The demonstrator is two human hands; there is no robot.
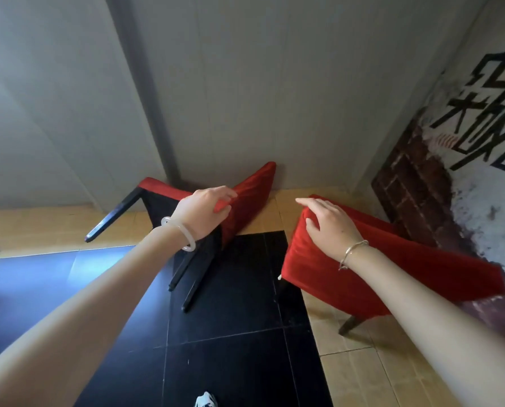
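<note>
The left hand [204, 211] grips the red fabric of the left chair [254, 189], tipped against the wall with dark legs jutting over the black tiles [230, 318]; the right hand [329, 227] clasps the top edge of the right chair [392, 268], 1 of 2 alike.

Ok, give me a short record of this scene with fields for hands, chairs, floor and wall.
left hand: grips the red fabric of the tipped chair
tipped chair: lies over near the wall corner, dark legs sticking out sideways
right hand: holds the top edge of the second chair
wrists: pale bangle left, thin bracelet right
floor: black tiles beside tan tiles
wall: mural with brickwork and black lettering
</note>
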